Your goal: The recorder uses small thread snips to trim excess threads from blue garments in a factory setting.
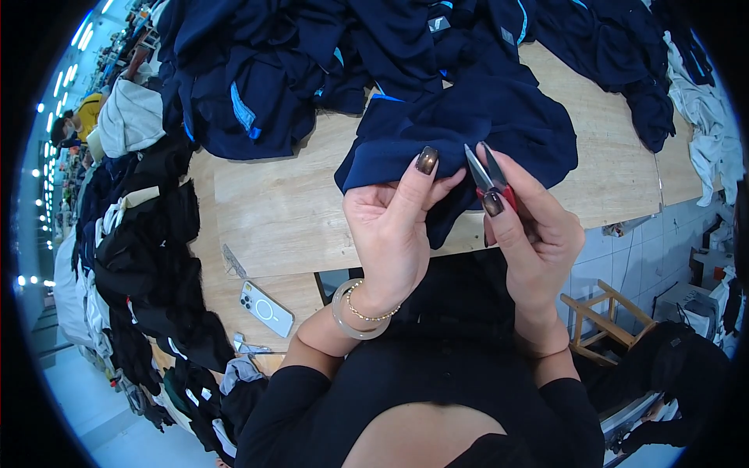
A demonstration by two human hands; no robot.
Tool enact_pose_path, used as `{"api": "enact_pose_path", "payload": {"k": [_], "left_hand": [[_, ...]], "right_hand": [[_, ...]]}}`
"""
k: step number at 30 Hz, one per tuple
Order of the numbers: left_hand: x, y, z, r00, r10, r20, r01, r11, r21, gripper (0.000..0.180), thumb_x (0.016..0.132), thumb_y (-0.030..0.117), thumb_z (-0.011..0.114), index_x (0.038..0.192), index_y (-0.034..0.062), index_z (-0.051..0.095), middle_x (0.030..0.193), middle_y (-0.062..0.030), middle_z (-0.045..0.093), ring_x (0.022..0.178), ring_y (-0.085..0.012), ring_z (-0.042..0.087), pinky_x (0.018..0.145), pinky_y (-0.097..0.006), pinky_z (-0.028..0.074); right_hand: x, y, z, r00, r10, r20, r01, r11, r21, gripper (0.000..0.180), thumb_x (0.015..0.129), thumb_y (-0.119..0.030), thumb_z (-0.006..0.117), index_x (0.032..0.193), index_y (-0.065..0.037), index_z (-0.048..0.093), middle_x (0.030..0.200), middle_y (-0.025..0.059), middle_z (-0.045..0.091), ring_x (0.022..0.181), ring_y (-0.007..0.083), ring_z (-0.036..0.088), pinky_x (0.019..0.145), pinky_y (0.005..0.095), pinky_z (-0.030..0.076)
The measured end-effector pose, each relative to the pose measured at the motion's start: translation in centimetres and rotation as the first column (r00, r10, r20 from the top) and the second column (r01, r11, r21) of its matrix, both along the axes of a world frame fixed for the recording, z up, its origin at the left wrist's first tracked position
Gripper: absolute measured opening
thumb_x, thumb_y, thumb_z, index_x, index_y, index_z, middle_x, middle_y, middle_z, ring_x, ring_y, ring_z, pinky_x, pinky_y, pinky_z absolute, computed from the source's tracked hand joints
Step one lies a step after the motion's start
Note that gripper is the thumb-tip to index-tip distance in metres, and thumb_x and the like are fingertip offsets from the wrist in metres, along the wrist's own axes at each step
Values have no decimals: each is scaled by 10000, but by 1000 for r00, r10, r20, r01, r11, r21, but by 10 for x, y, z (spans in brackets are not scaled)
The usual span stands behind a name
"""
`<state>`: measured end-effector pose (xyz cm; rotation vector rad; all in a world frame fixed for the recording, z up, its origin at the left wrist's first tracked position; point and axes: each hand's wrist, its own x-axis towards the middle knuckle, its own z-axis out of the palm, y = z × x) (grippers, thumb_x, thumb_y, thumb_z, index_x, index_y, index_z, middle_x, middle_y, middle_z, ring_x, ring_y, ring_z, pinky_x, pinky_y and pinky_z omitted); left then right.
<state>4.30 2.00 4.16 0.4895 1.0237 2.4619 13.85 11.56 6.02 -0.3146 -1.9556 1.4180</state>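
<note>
A navy blue garment (pixel 468 117) is spread over the near edge of the wooden table (pixel 273 210). My left hand (pixel 394 218) pinches a fold of its cloth, thumb on top. In my right hand (pixel 538 234) is a pair of small thread snips (pixel 488 173) with red handles and pointed metal blades. Its blades point away from me, close to the cloth and to the fingertips of my left hand. From this view I cannot tell whether the blades touch the fabric.
More navy garments with light blue trim (pixel 257 70) are heaped along the far side. Dark clothes (pixel 148 265) pile up at the left. A phone (pixel 267 309) lies on the table near my left forearm. A wooden stool (pixel 605 316) stands at the right, beside a person in black (pixel 663 366).
</note>
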Motion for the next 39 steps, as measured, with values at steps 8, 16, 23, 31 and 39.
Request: {"api": "enact_pose_path", "payload": {"k": [8,16,23,31,39], "left_hand": [[0,0,-3,1000,24,-7,-24,1000,-5,118,942,60,553,1017,-25,585,989,-121,662,902,-182,671,845,-354,572],[3,2,-1,993,104,-64,-106,994,-39,105,934,50,565,999,-28,591,954,-104,659,855,-159,667,811,-329,581],[3,2,-2,993,101,-66,-104,994,-41,107,934,47,563,1002,-32,589,957,-105,659,860,-160,666,811,-330,581],[2,2,-2,992,99,-74,-103,994,-43,104,935,53,564,994,-29,588,958,-118,662,873,-168,668,818,-334,579],[2,2,-6,995,92,-38,-91,995,39,133,903,-22,590,1015,-92,590,972,-148,666,861,-177,671,824,-364,583]], "right_hand": [[8,4,9,997,65,-43,-72,982,-176,325,883,43,589,1207,42,611,1030,83,685,775,32,582,664,155,452],[10,2,10,994,90,69,-74,976,-206,339,878,-3,629,1217,-12,629,914,44,691,740,27,582,614,149,444],[6,-2,7,998,35,53,-25,985,-172,322,884,-61,607,1199,-2,639,728,27,624,536,39,480,497,153,327],[5,-3,7,998,23,54,-14,985,-174,324,885,-54,607,1204,-10,639,731,26,626,537,40,484,499,154,340],[5,-2,7,998,12,65,-4,992,-127,331,877,-31,608,1206,-11,637,736,33,638,543,39,496,499,152,353]]}}
